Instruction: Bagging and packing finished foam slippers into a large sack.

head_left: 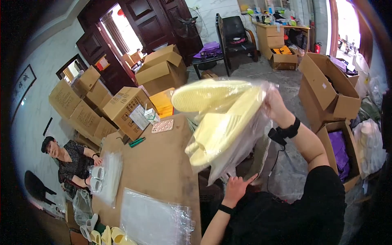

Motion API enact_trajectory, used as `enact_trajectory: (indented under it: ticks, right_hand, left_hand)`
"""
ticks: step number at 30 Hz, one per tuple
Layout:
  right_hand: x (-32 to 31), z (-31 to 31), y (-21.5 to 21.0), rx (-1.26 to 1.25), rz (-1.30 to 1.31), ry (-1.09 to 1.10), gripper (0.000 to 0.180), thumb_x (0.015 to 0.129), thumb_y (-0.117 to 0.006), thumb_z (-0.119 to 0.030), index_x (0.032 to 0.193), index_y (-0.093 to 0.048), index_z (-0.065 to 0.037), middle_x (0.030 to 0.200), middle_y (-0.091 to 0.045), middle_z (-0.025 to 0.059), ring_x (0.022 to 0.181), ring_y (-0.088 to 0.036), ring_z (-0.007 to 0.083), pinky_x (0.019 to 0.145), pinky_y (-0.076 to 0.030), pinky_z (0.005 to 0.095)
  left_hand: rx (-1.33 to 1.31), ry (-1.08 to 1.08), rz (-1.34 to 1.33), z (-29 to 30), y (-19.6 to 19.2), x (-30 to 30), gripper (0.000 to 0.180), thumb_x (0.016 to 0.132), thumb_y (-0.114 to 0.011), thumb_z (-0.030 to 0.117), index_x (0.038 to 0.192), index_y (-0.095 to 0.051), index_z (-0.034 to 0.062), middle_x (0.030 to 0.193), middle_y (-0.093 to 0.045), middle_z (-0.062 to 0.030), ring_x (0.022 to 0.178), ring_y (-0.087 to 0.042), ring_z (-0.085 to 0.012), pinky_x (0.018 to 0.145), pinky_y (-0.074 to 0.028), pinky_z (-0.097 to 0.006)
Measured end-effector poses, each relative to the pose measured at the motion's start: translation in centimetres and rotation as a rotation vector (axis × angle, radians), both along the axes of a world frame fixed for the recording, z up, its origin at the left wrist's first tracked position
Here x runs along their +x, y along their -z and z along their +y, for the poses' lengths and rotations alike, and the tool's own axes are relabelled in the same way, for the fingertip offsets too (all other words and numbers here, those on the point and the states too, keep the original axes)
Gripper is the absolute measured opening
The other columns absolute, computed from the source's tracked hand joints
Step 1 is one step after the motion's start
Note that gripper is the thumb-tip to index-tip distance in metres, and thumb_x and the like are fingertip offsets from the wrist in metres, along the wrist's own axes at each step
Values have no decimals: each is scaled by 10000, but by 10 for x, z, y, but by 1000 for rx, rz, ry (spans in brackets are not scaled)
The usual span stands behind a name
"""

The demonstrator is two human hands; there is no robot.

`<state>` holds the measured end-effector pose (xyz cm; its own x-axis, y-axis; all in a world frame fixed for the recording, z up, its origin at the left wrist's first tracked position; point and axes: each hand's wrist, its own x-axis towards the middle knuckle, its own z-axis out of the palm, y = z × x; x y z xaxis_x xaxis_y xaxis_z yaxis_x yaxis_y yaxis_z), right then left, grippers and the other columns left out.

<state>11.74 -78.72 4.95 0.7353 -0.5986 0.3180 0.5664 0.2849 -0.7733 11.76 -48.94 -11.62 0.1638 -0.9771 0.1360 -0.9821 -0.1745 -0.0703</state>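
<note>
Beside table [159, 171] | right fingers [270, 99], part-hidden, clamped on bagged yellow slippers [214, 126] | left fingers [250, 179] apart

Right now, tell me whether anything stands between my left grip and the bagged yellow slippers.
Only the clear plastic bag around the yellow slippers: its loose lower part hangs between them and the left grip. Nothing else visible stands there; the right grip holds the bag at its upper right. Contact with the plastic is unclear.
</note>
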Motion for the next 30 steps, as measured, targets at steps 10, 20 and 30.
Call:
enact_trajectory:
  ticks: [10,20,30]
  right_hand:
    - [-62,-38,33,-541,637,-109,141,822,-518,-9,916,-623,-10,751,-593,-10,642,-527,62,548,-432,229]
    - [16,-14,46,-1288,864,86,297,744,-498,-59,1011,-622,-21,839,-631,240,700,-637,353,649,-523,411]
    - [40,86,79,-1748,485,-109,323,749,-633,-174,1044,-593,-48,974,-620,172,962,-574,365,813,-468,439]
  left_hand:
    - [-93,-45,336,23,-8,7,446,779,-528,57,1197,-594,196,818,-555,-100,875,-561,-283,758,-451,-387]
    - [38,-72,189,8,-29,0,433,813,-528,103,1230,-574,208,773,-546,-70,756,-552,-236,669,-409,-358]
    - [-84,-142,249,7,-2,-5,277,771,-565,152,1039,-604,94,750,-572,-77,792,-580,-260,744,-419,-387]
